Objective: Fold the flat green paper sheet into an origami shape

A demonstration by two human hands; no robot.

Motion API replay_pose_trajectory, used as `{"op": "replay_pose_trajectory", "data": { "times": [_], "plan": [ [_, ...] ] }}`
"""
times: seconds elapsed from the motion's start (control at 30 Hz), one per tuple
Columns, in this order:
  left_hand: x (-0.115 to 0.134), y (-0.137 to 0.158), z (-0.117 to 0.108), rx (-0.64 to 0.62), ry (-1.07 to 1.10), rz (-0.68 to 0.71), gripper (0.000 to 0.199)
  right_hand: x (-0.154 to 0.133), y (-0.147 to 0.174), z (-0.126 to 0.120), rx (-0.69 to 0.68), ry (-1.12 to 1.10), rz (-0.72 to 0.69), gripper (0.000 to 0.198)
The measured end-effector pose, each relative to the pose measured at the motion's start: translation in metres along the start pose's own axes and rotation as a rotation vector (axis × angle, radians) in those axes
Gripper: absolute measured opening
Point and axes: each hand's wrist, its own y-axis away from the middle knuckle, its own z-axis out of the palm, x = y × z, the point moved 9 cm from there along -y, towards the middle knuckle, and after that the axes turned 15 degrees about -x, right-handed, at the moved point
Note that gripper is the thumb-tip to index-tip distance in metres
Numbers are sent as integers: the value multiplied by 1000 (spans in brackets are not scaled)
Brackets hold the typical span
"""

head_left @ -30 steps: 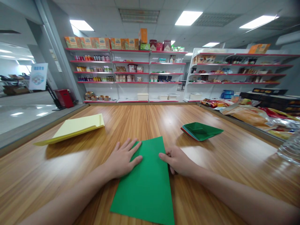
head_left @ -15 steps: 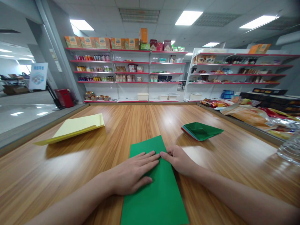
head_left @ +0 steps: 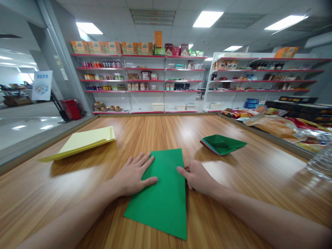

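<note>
A green sheet of paper, longer than wide, lies on the wooden table in front of me. Across its left edge rests my left hand, flat with the fingers spread and the thumb on the paper. My right hand pinches the right edge of the sheet between thumb and curled fingers. To the right, beyond that hand, sits a small stack of folded paper, green on top with blue and red layers below. Over on the left is a stack of yellow paper, its near edge raised off the table.
The wooden table has a raised border. Snack packages lie along its right side, near a clear plastic object. Stocked shelves stand beyond the far edge.
My left hand has slid left from the middle of the green paper to its left edge. The sheet has turned and its near end has moved away from me.
</note>
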Motion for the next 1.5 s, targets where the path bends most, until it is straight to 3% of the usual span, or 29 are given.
{"op": "replay_pose_trajectory", "data": {
  "times": [0.07, 0.17, 0.27, 0.33, 0.4, 0.5, 0.57, 0.67, 0.73, 0.83, 0.93, 1.0, 1.1, 1.13, 1.17, 1.23, 1.3, 1.37, 1.5],
  "plan": [
    [-2, 2, -8, 120, 61, -31, 75, 0, 0, -4, 37, -54, -36, 36],
    [-4, 9, -23, 333, 295, 45, 47, 3, 4, -18, 167, -166, -90, 37],
    [-29, 12, -30, 493, 796, 96, 24, 13, 6, -26, 246, -321, -88, 40],
    [-47, 12, -25, 559, 1094, 43, 29, 16, 5, -26, 243, -404, -108, 42],
    [-48, 9, -17, 533, 1286, 26, 37, 13, 3, -25, 213, -420, -138, 42],
    [-16, -3, -4, 282, 1529, 180, 39, 2, 4, -23, 173, -283, -189, 40],
    [5, -5, 1, 190, 1616, 278, 39, -10, 12, -30, 292, -44, -210, 37],
    [12, -5, 8, 197, 1663, 270, 40, -41, 33, -33, 518, 436, -259, 58],
    [8, -6, 11, 219, 1663, 228, 39, -62, 41, -19, 516, 668, -318, 73],
    [1, -6, 13, 242, 1645, 185, 38, -81, 51, -1, 452, 822, -395, 88],
    [-2, -6, 12, 262, 1603, 160, 37, -92, 60, 3, 441, 855, -426, 87],
    [0, -6, 10, 263, 1575, 183, 37, -95, 57, 15, 271, 864, -486, 77],
    [5, -7, 8, 249, 1549, 233, 38, -83, 46, 44, -167, 828, -598, 58],
    [4, -7, 8, 250, 1551, 228, 38, -74, 38, 44, -215, 791, -568, 53],
    [2, -7, 9, 253, 1561, 210, 38, -61, 27, 34, -161, 749, -474, 49],
    [-4, -7, 12, 264, 1604, 151, 35, -28, 7, -2, 74, 667, -208, 47],
    [-8, -7, 16, 251, 1674, 102, 33, -1, -3, -25, 187, 628, -61, 57],
    [-11, -7, 18, 226, 1735, 71, 38, -3, -2, -35, 260, 666, -131, 72],
    [-16, -5, 12, 223, 1776, 71, 70, -44, 23, -31, 389, 750, -381, 83]
  ]
}}
